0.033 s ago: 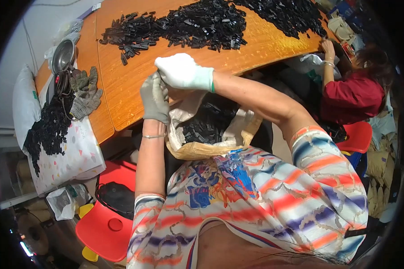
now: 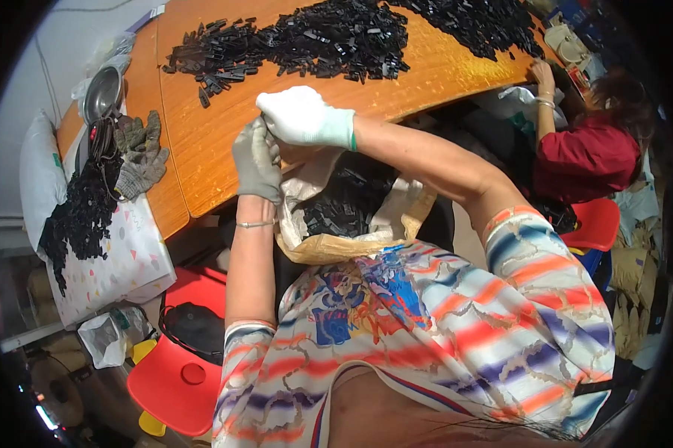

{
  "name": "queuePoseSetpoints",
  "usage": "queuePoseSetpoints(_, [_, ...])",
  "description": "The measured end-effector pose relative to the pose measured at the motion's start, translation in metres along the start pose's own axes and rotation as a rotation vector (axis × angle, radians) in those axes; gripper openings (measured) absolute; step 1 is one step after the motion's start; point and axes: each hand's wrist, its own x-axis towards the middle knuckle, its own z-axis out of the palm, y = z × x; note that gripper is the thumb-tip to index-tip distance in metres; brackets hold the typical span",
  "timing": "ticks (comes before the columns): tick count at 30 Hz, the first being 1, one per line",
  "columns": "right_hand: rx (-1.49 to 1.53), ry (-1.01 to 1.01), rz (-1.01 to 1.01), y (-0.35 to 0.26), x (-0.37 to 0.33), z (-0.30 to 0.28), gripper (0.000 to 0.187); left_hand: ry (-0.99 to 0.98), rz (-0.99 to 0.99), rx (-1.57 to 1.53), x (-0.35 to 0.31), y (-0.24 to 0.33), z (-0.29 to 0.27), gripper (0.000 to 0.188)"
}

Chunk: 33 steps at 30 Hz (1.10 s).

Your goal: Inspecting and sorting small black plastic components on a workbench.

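Note:
My left hand (image 2: pixel 255 162), in a grey glove, and my right hand (image 2: pixel 299 116), in a white glove, meet above the table's near edge. Both have their fingers closed, pressed together at the tips. Whatever they grip is hidden by the gloves or too small to make out. Just below them an open sack (image 2: pixel 325 251) with a rolled rim rests against my lap. Many small black plastic pieces (image 2: pixel 340 209) lie inside it. Beyond my hands, a heap of similar black pieces (image 2: pixel 336 41) spreads over the orange-brown wooden table (image 2: pixel 224 157).
At left are a metal bowl (image 2: pixel 104 93), grey work gloves (image 2: pixel 141 160) and another black heap (image 2: pixel 83 216) on a patterned sheet. A red chair (image 2: pixel 174 381) stands at lower left. A co-worker in a dark red top (image 2: pixel 586 160) sits at right, one hand (image 2: pixel 543 75) at the table edge.

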Motion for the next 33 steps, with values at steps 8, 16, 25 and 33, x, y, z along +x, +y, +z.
queuePoseSetpoints(8, [-0.177, 0.084, -0.094, 0.018, 0.003, -0.013, 0.016, -0.087, -0.093, 0.014, 0.014, 0.010, 0.020, 0.021])
queuePoseSetpoints(16, [0.068, 0.026, 0.227, 0.022, -0.012, -0.025, 0.028, -0.245, 0.010, 0.107, 0.011, 0.010, 0.013, 0.022])
queuePoseSetpoints(25, [0.875, -0.131, 0.055, 0.056, -0.045, -0.023, 0.033, -0.299, -0.111, -0.009, -0.018, -0.016, -0.008, 0.014])
queuePoseSetpoints(33, [0.738, -0.327, 0.353, 0.018, -0.079, -0.011, 0.027, -0.247, -0.366, -0.128, -0.070, -0.049, -0.011, 0.022])
